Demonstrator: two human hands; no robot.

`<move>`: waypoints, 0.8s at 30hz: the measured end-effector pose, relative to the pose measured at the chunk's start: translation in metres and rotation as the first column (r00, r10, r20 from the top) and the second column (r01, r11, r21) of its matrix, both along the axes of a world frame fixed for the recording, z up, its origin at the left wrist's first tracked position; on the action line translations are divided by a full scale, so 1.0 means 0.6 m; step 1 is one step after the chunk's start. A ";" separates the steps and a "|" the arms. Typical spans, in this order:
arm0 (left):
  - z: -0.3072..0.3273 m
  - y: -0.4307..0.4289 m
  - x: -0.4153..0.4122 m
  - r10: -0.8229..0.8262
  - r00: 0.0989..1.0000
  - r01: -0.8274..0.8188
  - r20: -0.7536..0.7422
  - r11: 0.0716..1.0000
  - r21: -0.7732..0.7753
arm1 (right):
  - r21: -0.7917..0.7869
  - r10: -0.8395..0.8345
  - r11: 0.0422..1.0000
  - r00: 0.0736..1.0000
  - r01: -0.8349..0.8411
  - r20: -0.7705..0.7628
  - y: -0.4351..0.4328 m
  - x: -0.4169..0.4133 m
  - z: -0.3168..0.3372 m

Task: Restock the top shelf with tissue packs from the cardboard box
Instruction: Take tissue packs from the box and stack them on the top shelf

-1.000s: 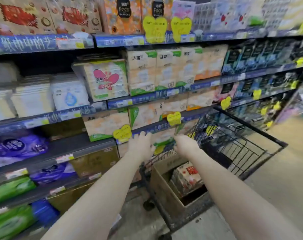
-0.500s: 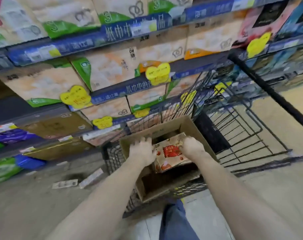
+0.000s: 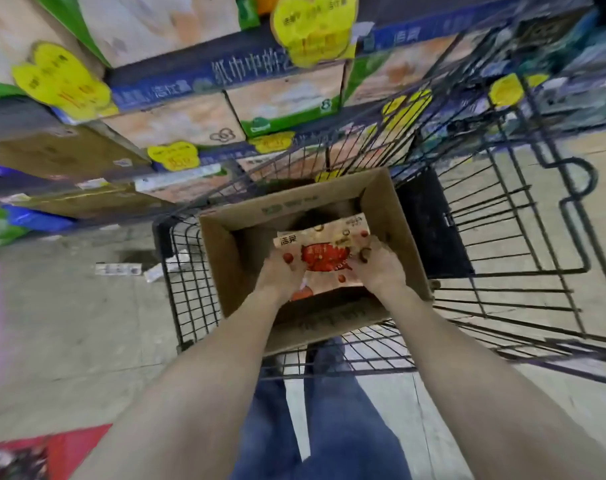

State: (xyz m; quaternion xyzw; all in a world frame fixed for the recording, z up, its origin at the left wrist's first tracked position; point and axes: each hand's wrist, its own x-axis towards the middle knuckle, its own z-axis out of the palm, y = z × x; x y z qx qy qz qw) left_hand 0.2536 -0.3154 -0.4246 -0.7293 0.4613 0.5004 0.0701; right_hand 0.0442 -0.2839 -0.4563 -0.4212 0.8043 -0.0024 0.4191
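Observation:
An open cardboard box (image 3: pixel 384 216) sits in a black wire shopping cart (image 3: pixel 502 237). Inside it lies a tissue pack (image 3: pixel 324 252) with a beige wrapper and a red print. My left hand (image 3: pixel 281 273) grips the pack's left side and my right hand (image 3: pixel 381 271) grips its right side, both reaching down into the box. The fingertips are hidden under the pack. The top shelf is out of view.
Lower shelves (image 3: pixel 197 71) with tissue packs and yellow price tags (image 3: pixel 61 81) stand on the left and ahead. Brown cartons (image 3: pixel 55 150) fill the bottom shelf. Paper scraps (image 3: pixel 118 269) lie on the grey floor. My legs in blue jeans (image 3: pixel 329 410) stand behind the cart.
My head has tilted down from the shelves to the cart. Both hands dropped from above the cart into the box and closed on the sides of the tissue pack.

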 end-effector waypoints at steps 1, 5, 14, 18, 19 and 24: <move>0.002 -0.002 -0.002 0.124 0.991 -0.125 -0.057 0.992 -0.021 | -0.017 -0.026 1.000 1.000 0.026 0.003 0.001 0.001 0.002; 0.023 -0.025 0.001 0.420 0.883 -0.433 -0.212 0.901 -0.018 | -0.059 -0.110 0.991 0.989 0.116 0.101 0.008 0.003 0.007; 0.029 -0.055 0.081 0.481 0.824 -0.468 -0.298 0.876 0.121 | -0.089 -0.170 0.974 0.936 0.207 0.309 0.000 0.015 0.013; 0.032 -0.055 0.105 0.441 0.846 -0.431 -0.301 0.897 0.103 | -0.092 -0.173 0.972 0.923 0.217 0.345 0.000 0.002 -0.001; 0.034 -0.056 0.113 0.439 0.844 -0.429 -0.308 0.898 0.104 | -0.104 -0.170 0.972 0.933 0.212 0.318 0.000 -0.005 -0.008; 0.044 -0.060 0.167 0.400 0.855 -0.380 -0.330 0.916 0.126 | 0.057 -0.241 0.970 0.919 0.235 0.313 -0.010 -0.025 -0.051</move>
